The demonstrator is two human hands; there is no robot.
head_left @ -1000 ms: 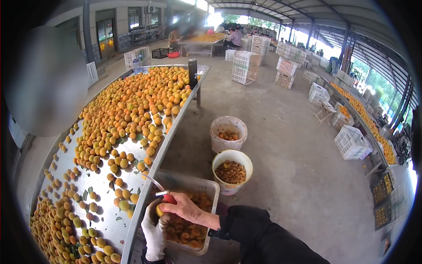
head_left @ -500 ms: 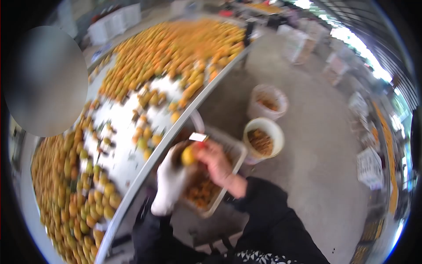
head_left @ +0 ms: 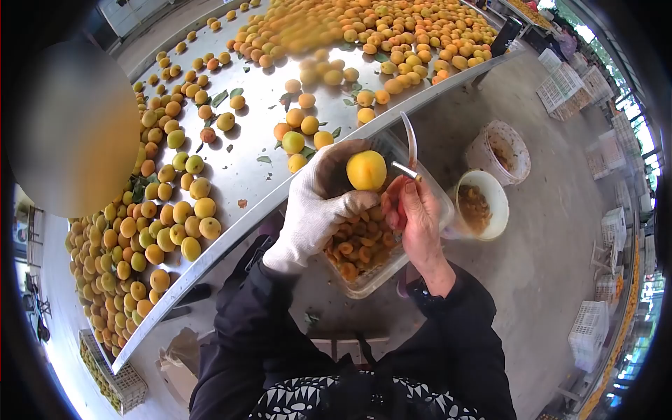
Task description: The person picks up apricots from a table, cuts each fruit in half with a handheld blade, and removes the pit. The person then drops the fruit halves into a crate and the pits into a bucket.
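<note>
My left hand [head_left: 308,206], in a white glove, has its fingers and thumb wrapped round a yellow apricot [head_left: 366,170]. Bare, my right hand [head_left: 420,224] is closed on a small knife [head_left: 406,170] with a short metal blade; a bit of red shows between the fingers. The blade points toward the apricot, a little apart from it. Below both hands sits a plastic tub [head_left: 371,285] with many cut apricot pieces [head_left: 357,248] in it, partly hidden by the hands.
A metal sorting table [head_left: 245,150] spreads out on the left, covered with loose apricots [head_left: 420,31] and some leaves. Two white buckets stand on the right: the nearer bucket [head_left: 498,210] and one behind it [head_left: 521,150]. White crates [head_left: 589,329] line the far right.
The view has swung, so the table and buckets appear shifted. My right hand with the knife has drawn away from the apricot, which now shows whole in my left hand.
</note>
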